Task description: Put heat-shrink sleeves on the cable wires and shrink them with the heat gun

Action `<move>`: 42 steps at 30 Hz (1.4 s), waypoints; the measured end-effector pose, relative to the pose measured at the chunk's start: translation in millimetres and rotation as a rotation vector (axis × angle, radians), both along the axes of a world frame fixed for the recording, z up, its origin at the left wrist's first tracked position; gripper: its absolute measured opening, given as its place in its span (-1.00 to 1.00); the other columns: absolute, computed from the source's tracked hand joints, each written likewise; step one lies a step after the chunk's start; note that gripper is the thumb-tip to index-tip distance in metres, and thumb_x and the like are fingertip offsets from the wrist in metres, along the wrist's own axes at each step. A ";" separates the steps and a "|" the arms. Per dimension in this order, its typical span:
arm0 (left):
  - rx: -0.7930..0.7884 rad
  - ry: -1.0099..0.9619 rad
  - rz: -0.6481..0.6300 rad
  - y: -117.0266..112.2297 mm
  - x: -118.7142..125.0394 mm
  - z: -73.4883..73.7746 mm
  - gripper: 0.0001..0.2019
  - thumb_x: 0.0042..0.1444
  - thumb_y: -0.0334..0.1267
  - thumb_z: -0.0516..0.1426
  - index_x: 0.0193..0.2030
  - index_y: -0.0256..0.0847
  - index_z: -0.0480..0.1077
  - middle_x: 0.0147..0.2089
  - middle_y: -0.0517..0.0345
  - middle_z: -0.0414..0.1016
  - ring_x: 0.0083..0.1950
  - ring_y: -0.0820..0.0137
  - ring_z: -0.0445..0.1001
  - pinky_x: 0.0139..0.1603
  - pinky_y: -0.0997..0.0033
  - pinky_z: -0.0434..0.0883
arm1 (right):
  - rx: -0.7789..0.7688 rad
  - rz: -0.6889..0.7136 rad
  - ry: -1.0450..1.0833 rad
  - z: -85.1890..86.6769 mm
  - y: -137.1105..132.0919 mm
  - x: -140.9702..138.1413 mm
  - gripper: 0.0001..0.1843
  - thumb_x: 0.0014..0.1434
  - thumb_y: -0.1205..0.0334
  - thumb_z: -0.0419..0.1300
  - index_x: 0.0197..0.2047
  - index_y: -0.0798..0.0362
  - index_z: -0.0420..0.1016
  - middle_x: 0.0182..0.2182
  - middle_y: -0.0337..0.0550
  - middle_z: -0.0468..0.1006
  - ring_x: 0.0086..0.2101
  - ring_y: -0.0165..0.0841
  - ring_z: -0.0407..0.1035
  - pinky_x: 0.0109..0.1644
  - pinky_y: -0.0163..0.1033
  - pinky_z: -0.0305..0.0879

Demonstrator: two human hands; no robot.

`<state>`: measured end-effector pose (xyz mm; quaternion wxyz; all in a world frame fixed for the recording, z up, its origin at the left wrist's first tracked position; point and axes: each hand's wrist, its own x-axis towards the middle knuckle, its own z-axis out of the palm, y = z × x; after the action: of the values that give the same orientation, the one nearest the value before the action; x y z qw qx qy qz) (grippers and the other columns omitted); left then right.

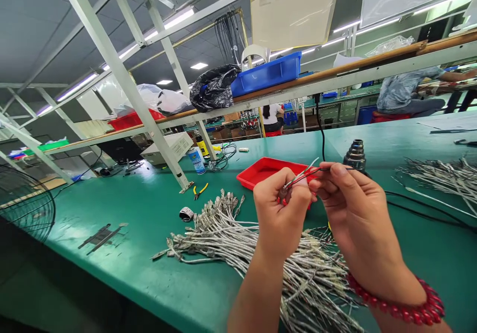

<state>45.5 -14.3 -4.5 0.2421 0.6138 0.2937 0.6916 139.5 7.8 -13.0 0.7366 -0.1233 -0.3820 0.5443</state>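
Observation:
Above the bench, my left hand (281,206) is closed on the end of a cable, from which thin coloured wires (303,176) fan out, red, green-white and dark ones among them. My right hand (350,199), with a red bead bracelet (402,300) at the wrist, pinches the tips of these wires between thumb and fingers. Below both hands lies a large bundle of grey-white cables (223,243), plugs toward the left and bare wire ends toward the right. Just behind the hands sits a red tray (261,169), its inside partly hidden by them.
A heat gun nozzle (355,154) stands upright behind my right hand. More cables (443,179) lie at the right. Yellow-handled pliers (200,191), a black-and-white roll (186,214) and a blue spray can (197,160) are at the left. A shelf with a blue bin (268,74) runs overhead.

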 end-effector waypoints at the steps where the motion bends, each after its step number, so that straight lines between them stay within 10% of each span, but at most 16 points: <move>1: -0.020 0.004 -0.024 0.9 -0.7 0.2 -0.72 0.16 -0.32 0.08 -0.58 -0.23 0.25 -0.62 0.28 0.24 -0.57 0.56 0.19 -0.57 0.57 0.15 | 0.008 -0.006 -0.024 -0.5 0.8 1.1 -0.87 0.00 0.14 0.43 -0.44 0.00 0.65 -0.49 -0.23 0.63 -0.53 -0.51 0.50 -0.39 -0.52 0.48; 12: -0.193 -0.141 -0.240 19.6 -3.3 0.5 -0.58 0.21 -0.13 0.10 -0.58 -0.23 0.05 -0.64 0.36 -0.04 -0.63 0.62 -0.10 -0.64 0.62 -0.02 | -0.040 -0.038 -0.061 -9.3 14.0 -6.0 -0.81 -0.07 0.12 0.46 -0.39 0.02 0.67 -0.46 -0.15 0.63 -0.60 -0.51 0.42 -0.49 -0.46 0.43; 21: -0.158 -0.112 -0.183 14.4 -3.7 -1.3 -0.68 0.30 -0.06 0.04 -0.22 -0.25 0.49 -0.65 0.35 -0.02 -0.63 0.61 -0.13 -0.65 0.62 -0.09 | -0.020 -0.069 -0.020 -4.2 6.5 -3.4 -0.81 -0.06 0.15 0.45 -0.34 0.01 0.66 -0.48 -0.17 0.62 -0.55 -0.48 0.46 -0.40 -0.43 0.47; 27: -0.131 -0.008 -0.131 7.1 -6.9 2.4 -0.71 0.23 -0.11 0.12 -0.36 -0.24 0.57 -0.68 0.35 -0.09 -0.65 0.59 -0.14 -0.64 0.55 -0.03 | 0.086 -0.121 -0.197 -6.1 5.8 8.7 -0.98 0.14 0.27 0.29 -0.32 -0.01 0.56 -0.52 -0.27 0.55 -0.51 -0.46 0.45 -0.39 -0.42 0.43; 36: -0.231 0.300 -0.062 -5.8 -10.4 14.0 -0.70 0.17 -0.30 0.06 -0.58 -0.29 0.33 -0.63 0.27 0.14 -0.57 0.58 0.04 -0.57 0.54 -0.01 | 0.277 -0.010 -0.804 2.5 3.7 41.1 -0.75 0.21 0.10 0.24 -0.45 0.05 0.46 -0.54 -0.29 0.43 -0.50 -0.50 0.32 -0.44 -0.46 0.24; 42: -0.327 0.305 -0.132 -1.7 -7.5 11.0 -0.77 0.12 -0.28 0.08 -0.51 -0.30 0.40 -0.53 0.18 0.34 -0.48 0.52 0.22 -0.48 0.54 0.15 | 0.264 0.179 -0.821 2.9 5.2 57.6 -0.70 0.26 0.08 0.17 -0.44 0.07 0.43 -0.55 -0.27 0.41 -0.53 -0.50 0.32 -0.47 -0.44 0.22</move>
<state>37.9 -16.0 6.5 0.3360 0.6817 0.3944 0.5166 197.0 13.0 -10.0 0.4831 -0.2007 -0.7185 0.4584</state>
